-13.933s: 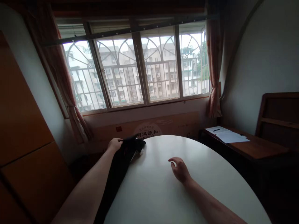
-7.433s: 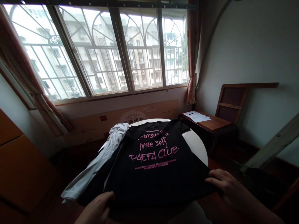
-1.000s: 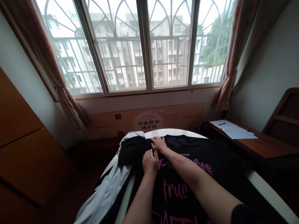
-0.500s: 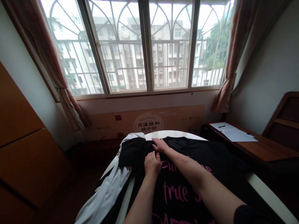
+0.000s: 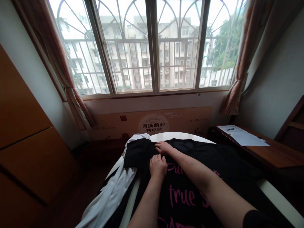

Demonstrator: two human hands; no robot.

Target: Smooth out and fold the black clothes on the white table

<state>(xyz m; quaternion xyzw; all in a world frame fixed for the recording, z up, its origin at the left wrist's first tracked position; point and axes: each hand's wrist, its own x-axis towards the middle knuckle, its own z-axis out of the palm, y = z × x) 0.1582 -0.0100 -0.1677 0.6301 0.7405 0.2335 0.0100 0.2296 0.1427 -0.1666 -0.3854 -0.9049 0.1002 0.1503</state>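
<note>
A black T-shirt (image 5: 187, 186) with pink lettering lies spread out, front up, over a white round-edged table (image 5: 163, 136). My left hand (image 5: 158, 165) rests on the shirt near the base of its left sleeve, palm down, fingers extended forward and slightly bent. Just beyond it, my right hand (image 5: 163, 147) lies on the shoulder area by the collar, fingers stretched to the left. Both hands touch the cloth, and neither visibly lifts it. White cloth (image 5: 111, 186) is bunched along the table's left side, partly beneath the black sleeve (image 5: 135, 153).
At the right is a wooden desk (image 5: 275, 155) with white papers (image 5: 248, 138) on it, beside a wooden chair (image 5: 293, 126). An orange-brown cabinet (image 5: 23, 158) stands at the left. A barred window with tied curtains (image 5: 234, 98) is ahead, above a printed panel (image 5: 114, 123).
The whole view has shifted slightly, so everything appears a little further right. Both hands stay at nearly the same place on the shirt, which looks unchanged.
</note>
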